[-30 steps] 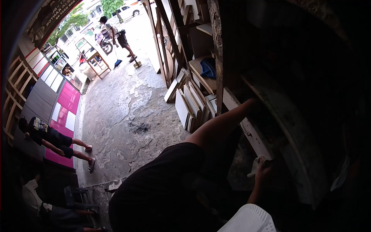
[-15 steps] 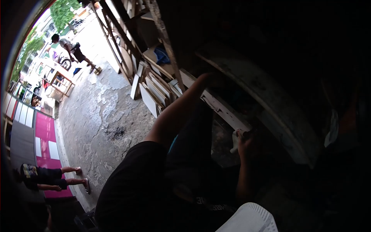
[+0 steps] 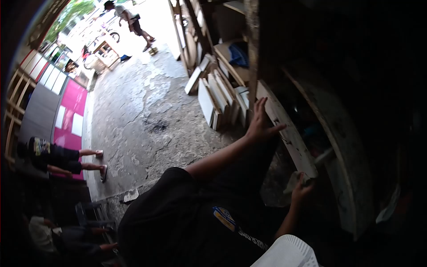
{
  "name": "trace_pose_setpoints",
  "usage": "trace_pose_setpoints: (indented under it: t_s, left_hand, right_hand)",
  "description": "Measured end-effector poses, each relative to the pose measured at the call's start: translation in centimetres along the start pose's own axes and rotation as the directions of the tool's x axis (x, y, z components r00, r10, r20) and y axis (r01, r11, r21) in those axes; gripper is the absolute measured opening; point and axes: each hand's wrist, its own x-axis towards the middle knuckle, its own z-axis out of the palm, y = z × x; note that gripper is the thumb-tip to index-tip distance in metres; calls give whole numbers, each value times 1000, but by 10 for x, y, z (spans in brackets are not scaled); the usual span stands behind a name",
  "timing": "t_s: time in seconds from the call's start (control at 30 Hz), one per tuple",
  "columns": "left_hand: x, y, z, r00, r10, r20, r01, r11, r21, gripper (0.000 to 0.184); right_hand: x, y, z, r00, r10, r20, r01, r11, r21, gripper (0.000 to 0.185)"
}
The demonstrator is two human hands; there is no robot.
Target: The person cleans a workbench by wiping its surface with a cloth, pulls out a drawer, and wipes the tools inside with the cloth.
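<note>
My left hand (image 3: 259,124) is open with its fingers apart. It is beside the upper part of a long pale board (image 3: 288,127) that looks like a drawer front with dark marks on it. At the board's lower end, the fingers of my right hand (image 3: 304,189) are closed around a pale, cloth-like piece (image 3: 292,182). Behind the board lies a dark space with items I cannot make out. Beyond that runs the long worn edge of a tabletop-like panel (image 3: 331,133).
Several boards (image 3: 218,95) lean by a wooden rack (image 3: 252,49) holding a blue item (image 3: 239,55). One person (image 3: 129,20) bends outside; others stand at the left (image 3: 58,153) and lower left (image 3: 49,236). Cracked concrete floor (image 3: 138,111) stretches between. A white curved item (image 3: 287,253) blocks the bottom.
My left hand has come out of the dark behind the board's upper end and now shows spread fingers in front. My right hand stays at the lower end. The view has turned.
</note>
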Motion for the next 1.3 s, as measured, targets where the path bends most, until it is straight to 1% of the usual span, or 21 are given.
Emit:
trace_pose_setpoints:
  t_s: [0.07, 0.17, 0.33, 0.4, 0.47, 0.53, 0.57, 0.63, 0.7, 0.73, 0.83, 0.9, 0.97, 1.03, 1.07, 1.1, 1.13, 1.2, 1.23, 1.27, 1.3]
  left_hand:
    - [0, -23, -5, 974, 27, 226, -33, 999, 24, 133]
    - [5, -29, 8, 964, 14, 265, -11, 1000, -13, 146]
    - [23, -30, 43, 981, -34, 193, 43, 998, -46, 153]
    - [27, -31, 57, 989, 13, 150, -10, 1000, -16, 154]
    - [41, -32, 73, 987, -38, 158, 56, 992, -114, 155]
    - [53, -44, 104, 992, -21, 125, 34, 994, -102, 156]
    - [57, -50, 118, 993, 60, 97, -55, 997, -59, 156]
    - [67, -44, 129, 988, 58, 140, -45, 994, -98, 151]
    - [77, -64, 141, 974, 105, 199, -136, 980, 148, 146]
    - [81, -34, 140, 974, 34, 222, -37, 999, 10, 145]
    - [85, -29, 141, 959, 33, 281, -26, 999, -27, 143]
    - [86, -25, 138, 953, 15, 303, -13, 1000, -8, 142]
    - [84, -20, 131, 948, -1, 319, -2, 1000, 9, 141]
    - [78, -13, 119, 966, 63, 250, -88, 992, 89, 127]
    - [74, -16, 114, 963, 81, 259, -103, 992, 74, 127]
    - [65, -24, 108, 975, 42, 218, -69, 990, 120, 111]
    - [53, -29, 106, 984, 7, 176, -36, 986, 163, 97]
    - [10, -27, 99, 987, 118, 104, -126, 990, 66, 58]
    - [-11, -23, 95, 978, 72, 195, -73, 997, 0, 46]
    - [-32, -18, 93, 956, 29, 292, -13, 998, -59, 34]
    - [-54, -18, 94, 927, 67, 369, -25, 993, -118, 26]
  right_hand:
    - [-3, 9, 5, 997, -45, -69, 36, 992, -121, 40]
    - [-5, 11, 8, 992, -74, -99, 54, 980, -193, 42]
    - [7, -14, 12, 976, -138, -168, 60, 914, -401, 42]
    - [20, -32, 15, 917, -155, -367, -18, 905, -426, 47]
    - [34, -6, 25, 840, -184, -510, -58, 904, -423, 55]
    - [49, -14, 28, 815, -98, -571, -177, 897, -406, 62]
    - [58, -7, 30, 801, -83, -593, -238, 865, -442, 63]
    - [73, -7, 30, 810, 55, -584, -253, 931, -263, 64]
    - [84, -13, 39, 791, 82, -606, -279, 930, -239, 57]
    - [92, -11, 33, 776, 75, -627, -318, 905, -284, 53]
    - [99, 3, 43, 726, 136, -674, -325, 932, -162, 44]
    - [98, 4, 45, 765, 194, -614, -276, 960, -40, 38]
    - [96, 0, 35, 807, 228, -544, -307, 950, -58, 38]
    - [91, -8, 16, 838, 255, -483, -332, 940, -78, 38]
    - [82, -14, 5, 929, 125, -347, -181, 975, -133, 39]
    - [72, -19, -4, 980, -13, -198, -21, 986, -165, 40]
    - [58, -15, -17, 975, -14, -222, -25, 985, -170, 40]
    - [25, 4, -50, 993, -117, 31, 112, 984, 136, 42]
    - [13, 8, -66, 994, -106, 12, 104, 987, 124, 42]
    - [-1, 10, -83, 994, 106, -6, -98, 934, 344, 41]
    - [-13, 13, -99, 950, 310, 21, -271, 791, 548, 41]
